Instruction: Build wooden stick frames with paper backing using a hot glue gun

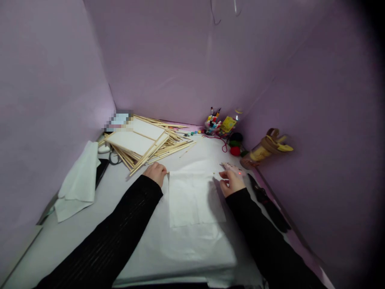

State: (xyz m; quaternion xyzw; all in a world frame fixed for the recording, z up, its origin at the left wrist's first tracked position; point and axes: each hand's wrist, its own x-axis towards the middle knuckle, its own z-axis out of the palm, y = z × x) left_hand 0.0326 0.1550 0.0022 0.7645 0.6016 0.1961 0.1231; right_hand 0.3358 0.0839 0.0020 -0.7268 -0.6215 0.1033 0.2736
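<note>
A white sheet of paper (192,196) lies flat on the white-covered table (180,249). My left hand (155,172) is closed at the sheet's top left corner, and a thin wooden stick pokes out of it along the sheet's top edge. My right hand (231,180) rests at the sheet's top right corner, fingers curled, with a small red light spot on it. What the right fingers pinch is too small to name. Both arms wear black sleeves.
A pile of wooden sticks and white framed panels (141,140) lies at the back left. White cloths (78,180) and scissors (112,157) lie at left. A cup of pens (213,122), yarn balls (235,145), a tipped yellow bottle (264,150) and a black tool (267,202) stand at right.
</note>
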